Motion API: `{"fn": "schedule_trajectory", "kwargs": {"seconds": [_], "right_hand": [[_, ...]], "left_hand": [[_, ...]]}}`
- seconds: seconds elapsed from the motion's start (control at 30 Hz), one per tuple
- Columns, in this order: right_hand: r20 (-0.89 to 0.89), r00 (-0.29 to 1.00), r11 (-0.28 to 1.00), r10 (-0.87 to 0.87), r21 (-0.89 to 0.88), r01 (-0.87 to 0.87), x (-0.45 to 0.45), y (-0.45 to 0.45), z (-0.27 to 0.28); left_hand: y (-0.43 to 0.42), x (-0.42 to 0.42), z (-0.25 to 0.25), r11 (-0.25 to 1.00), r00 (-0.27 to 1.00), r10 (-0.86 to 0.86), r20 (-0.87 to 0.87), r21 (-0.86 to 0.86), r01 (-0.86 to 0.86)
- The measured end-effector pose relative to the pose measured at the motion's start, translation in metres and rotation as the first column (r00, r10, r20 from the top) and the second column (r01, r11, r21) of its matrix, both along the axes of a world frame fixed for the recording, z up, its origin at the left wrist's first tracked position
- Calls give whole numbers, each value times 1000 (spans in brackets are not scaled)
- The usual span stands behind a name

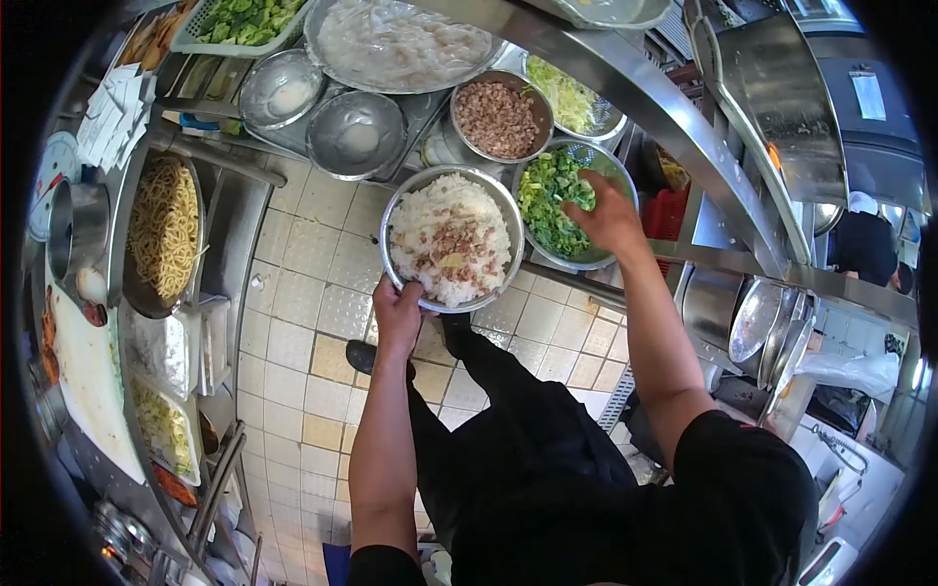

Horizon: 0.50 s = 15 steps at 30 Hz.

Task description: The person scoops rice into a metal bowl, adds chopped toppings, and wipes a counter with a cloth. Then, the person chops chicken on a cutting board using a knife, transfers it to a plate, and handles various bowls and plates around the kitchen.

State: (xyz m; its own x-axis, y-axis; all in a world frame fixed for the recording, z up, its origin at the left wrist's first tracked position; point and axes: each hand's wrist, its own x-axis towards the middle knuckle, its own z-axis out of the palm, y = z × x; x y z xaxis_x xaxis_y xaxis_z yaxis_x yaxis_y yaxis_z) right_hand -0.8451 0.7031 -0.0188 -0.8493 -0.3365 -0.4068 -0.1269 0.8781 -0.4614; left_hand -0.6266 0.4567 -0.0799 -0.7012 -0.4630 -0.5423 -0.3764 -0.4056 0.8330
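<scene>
My left hand (pixel 399 311) grips the near rim of a steel bowl (pixel 387 256), holding it above the floor beside the counter. White rice (pixel 454 200) fills the bowl, with bits of diced meat and a small pale yellow lump on top. Over a colander (pixel 593 262) of chopped green onions (pixel 547 207) my right hand (pixel 608 212) reaches in, thumb and fingers apart at the greens' right side. Whether the fingertips touch the greens is hard to see. Behind the rice bowl stands a bowl of diced meat (pixel 496 119).
Shredded lettuce (pixel 565 96) lies in another colander. Two steel bowls (pixel 357 137) and a large tray of pale, wet food (pixel 396 44) stand at the back. Noodles (pixel 164 230) fill a pan on the left counter. A steel rail (pixel 645 117) crosses the upper right. Another person (pixel 865 239) is far right.
</scene>
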Motion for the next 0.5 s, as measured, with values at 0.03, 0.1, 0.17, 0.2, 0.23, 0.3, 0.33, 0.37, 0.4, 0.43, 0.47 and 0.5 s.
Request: {"fn": "schedule_trajectory", "kwargs": {"seconds": [0.03, 0.1, 0.17, 0.2, 0.23, 0.3, 0.33, 0.37, 0.4, 0.43, 0.47, 0.5], "right_hand": [[-48, 996, 987, -73, 140, 79, -1, 11, -27], [-30, 990, 953, -137, 269, 140, -9, 17, -66], [-69, 994, 943, -85, 317, 103, -4, 1, -84], [-106, 994, 929, -36, 364, 72, -1, -6, -93], [-223, 973, 968, -68, 223, 118, 1, -5, -103], [-191, 980, 993, -58, 94, 77, -2, 5, -117], [-169, 985, 999, -37, -42, 31, -4, 9, -119], [-183, 983, 999, -35, -47, 27, -4, 11, -121], [-186, 982, 999, -36, -46, 28, -6, 17, -119], [-149, 987, 998, -60, -36, 55, -9, 24, -112], [-113, 990, 997, -80, -26, 78, -11, 24, -99], [-25, 986, 982, -165, 87, 166, -12, 17, -90]], "left_hand": [[1, 3, -2, 1000, 1000, -10, 21, -1, 10], [4, 8, -8, 1000, 1000, -10, 7, 14, 10], [9, 14, -9, 1000, 1000, -7, 9, 30, 6], [11, 15, -11, 1000, 1000, -10, 16, 29, 9], [14, 16, -12, 999, 1000, 9, 28, 40, -10], [20, 19, -15, 998, 999, 20, 42, 57, -23], [22, 19, -17, 998, 998, 28, 48, 61, -31], [24, 19, -19, 997, 998, 37, 51, 64, -40], [26, 20, -20, 997, 998, 35, 48, 66, -38], [27, 19, -18, 997, 998, 34, 52, 66, -37], [28, 18, -17, 997, 998, 35, 55, 67, -39], [29, 17, -18, 997, 998, 39, 54, 67, -43]]}}
